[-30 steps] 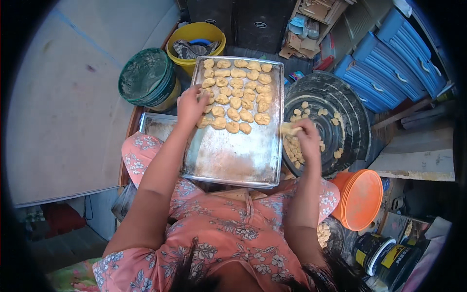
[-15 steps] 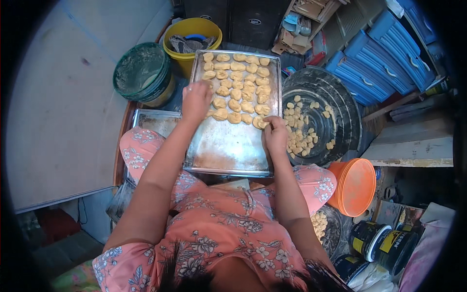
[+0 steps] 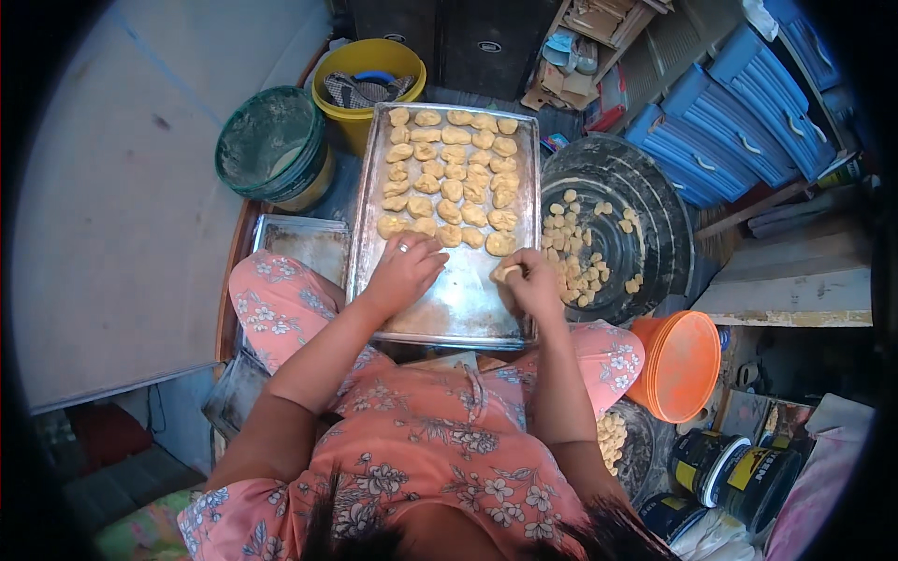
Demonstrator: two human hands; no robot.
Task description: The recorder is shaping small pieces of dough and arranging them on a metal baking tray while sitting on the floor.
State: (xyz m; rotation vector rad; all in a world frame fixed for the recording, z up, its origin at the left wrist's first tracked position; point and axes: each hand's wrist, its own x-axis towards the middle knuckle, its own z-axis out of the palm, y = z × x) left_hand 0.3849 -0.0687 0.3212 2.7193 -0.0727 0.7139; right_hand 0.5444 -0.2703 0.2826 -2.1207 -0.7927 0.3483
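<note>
A metal baking tray (image 3: 440, 323) rests across my lap, its far part covered with rows of yellowish dough pieces (image 3: 452, 191). My left hand (image 3: 408, 273) hovers over or touches the tray just below the nearest row, palm down, fingers loosely stretched to the right; nothing shows in it. At the tray's right edge, my right hand (image 3: 536, 284) pinches a small dough piece (image 3: 506, 273) between thumb and fingers. Right of the tray, a wide black basin (image 3: 655, 196) holds many smaller dough lumps (image 3: 572, 245).
A green bucket (image 3: 234, 154) and a yellow bucket (image 3: 416, 70) stand far left. Another metal tray (image 3: 304, 245) lies beside my left knee. Stacked orange tubs (image 3: 687, 365) sit at right, near dark paint-style pails (image 3: 762, 481). Blue drawers (image 3: 697, 154) stand at far right.
My left hand has come nearer and to the right, away from the rows' left side. My right hand has drawn slightly nearer, now with a dough piece in its fingers. The tray has shifted slightly.
</note>
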